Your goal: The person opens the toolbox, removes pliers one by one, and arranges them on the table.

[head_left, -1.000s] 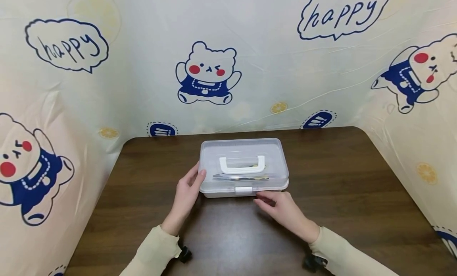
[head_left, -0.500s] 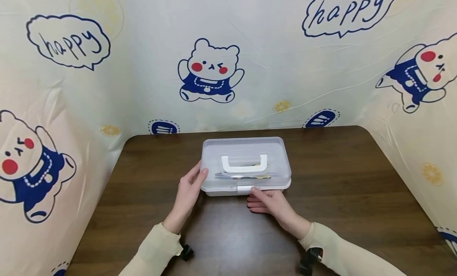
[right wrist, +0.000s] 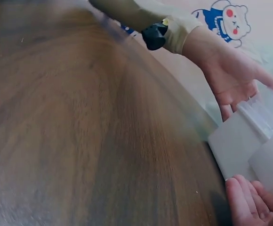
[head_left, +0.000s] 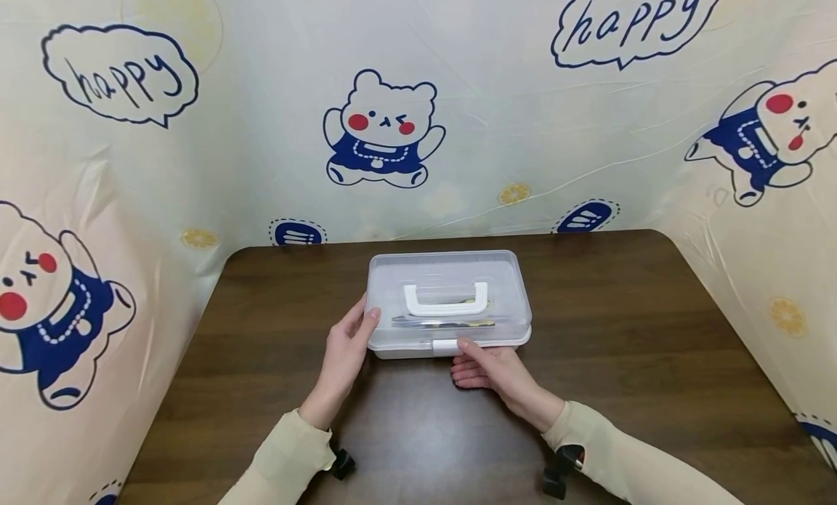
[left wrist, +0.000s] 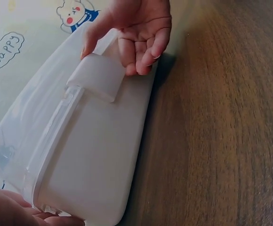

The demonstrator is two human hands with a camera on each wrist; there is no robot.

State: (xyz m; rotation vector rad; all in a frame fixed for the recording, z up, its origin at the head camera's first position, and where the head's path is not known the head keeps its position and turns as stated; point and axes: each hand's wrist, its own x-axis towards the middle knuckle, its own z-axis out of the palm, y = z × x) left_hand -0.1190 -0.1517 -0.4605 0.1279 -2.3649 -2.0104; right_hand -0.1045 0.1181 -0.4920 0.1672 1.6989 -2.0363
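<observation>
A storage box [head_left: 386, 276] with a clear lid and whitish base sits closed at the table's far middle. My left hand [head_left: 341, 349] grips its left end, thumb on the lid's edge and fingers along the side. At the front, my right hand [head_left: 506, 374] has its thumb tip on the upper edge of the white latch [head_left: 446, 348]. In the left wrist view the right fingers [left wrist: 142, 52] curl in beside the latch's lower end, close to the box's front wall. The white carry handle [head_left: 446, 309] lies on the lid; slim dark and yellow items [head_left: 480, 323] show through the plastic.
The dark wood table [head_left: 418, 439] meets a pale printed curtain [head_left: 261, 127] behind and at both sides. A black wrist-worn device [head_left: 343, 463] sits at the left cuff, another [head_left: 561, 472] at the right.
The right hand has shifted left along the box's front, its thumb coming up onto the latch's upper edge. The left hand keeps its grip on the box.
</observation>
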